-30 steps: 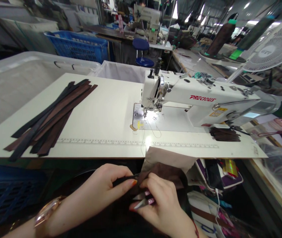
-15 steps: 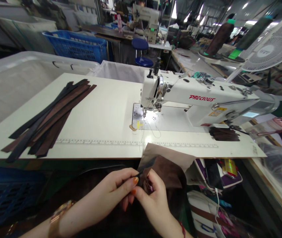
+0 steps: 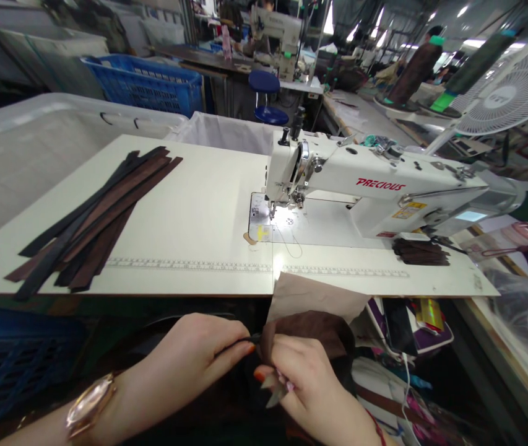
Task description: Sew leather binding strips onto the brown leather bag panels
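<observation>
Below the table's front edge, my left hand point(image 3: 208, 353) is closed, pinching the dark edge of a brown fabric piece point(image 3: 312, 323). Close by on the right, my right hand point(image 3: 305, 371) is wrapped round a fold of the same fabric. Two grey pointed blades, apparently thread snips point(image 3: 273, 389), stick out under its fingers, with a bit of pink beside them. A lighter taupe face of the fabric point(image 3: 314, 290) lies over the table edge. Beyond it stands a white sewing machine point(image 3: 375, 186), its lamp lit over the needle plate. Loose thread curls in front of the plate.
Dark brown and black strips point(image 3: 101, 217) lie piled on the table's left. A smaller brown bundle point(image 3: 420, 251) sits by the machine's right end. A printed ruler scale point(image 3: 189, 266) runs along the front. A blue crate point(image 3: 17, 365) stands lower left, a phone point(image 3: 400, 325) lower right.
My hands have moved apart, the left leftward and the right rightward. The fabric has folded over my right fingers, and the grey blades now show below them.
</observation>
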Demonstrator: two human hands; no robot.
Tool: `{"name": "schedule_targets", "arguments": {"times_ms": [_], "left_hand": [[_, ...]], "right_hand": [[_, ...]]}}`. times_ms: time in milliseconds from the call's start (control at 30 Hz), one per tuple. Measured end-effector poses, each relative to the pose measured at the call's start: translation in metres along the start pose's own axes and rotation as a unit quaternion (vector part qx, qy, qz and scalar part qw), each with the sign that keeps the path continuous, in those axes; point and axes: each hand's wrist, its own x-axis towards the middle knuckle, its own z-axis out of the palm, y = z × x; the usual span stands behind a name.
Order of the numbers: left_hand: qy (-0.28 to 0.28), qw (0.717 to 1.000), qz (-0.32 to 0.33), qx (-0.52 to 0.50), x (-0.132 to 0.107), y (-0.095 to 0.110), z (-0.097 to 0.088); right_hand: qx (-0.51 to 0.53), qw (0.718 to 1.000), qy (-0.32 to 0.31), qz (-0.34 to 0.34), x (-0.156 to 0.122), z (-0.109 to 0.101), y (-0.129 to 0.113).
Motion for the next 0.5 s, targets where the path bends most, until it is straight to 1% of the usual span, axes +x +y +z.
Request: {"name": "schedule_targets", "arguments": {"times_ms": [100,167,233,333,500], "left_hand": [[-0.047,0.998,0.029,0.031,-0.004,-0.001,-0.006],[-0.066,0.996,0.040,0.047,-0.006,-0.002,-0.011],[-0.067,0.996,0.033,0.045,-0.006,-0.001,-0.013],[-0.057,0.998,0.016,0.009,-0.004,-0.001,-0.013],[-0.071,0.996,0.000,-0.044,-0.003,-0.005,-0.010]], "right_hand": [[-0.053,0.998,-0.037,-0.018,-0.002,-0.009,0.005],[-0.080,0.995,-0.052,-0.023,-0.003,-0.012,0.008],[-0.090,0.994,-0.058,-0.034,-0.003,-0.014,0.008],[-0.081,0.994,-0.051,-0.045,-0.002,-0.014,0.008],[-0.054,0.996,-0.063,-0.012,-0.002,-0.016,0.015]]}}
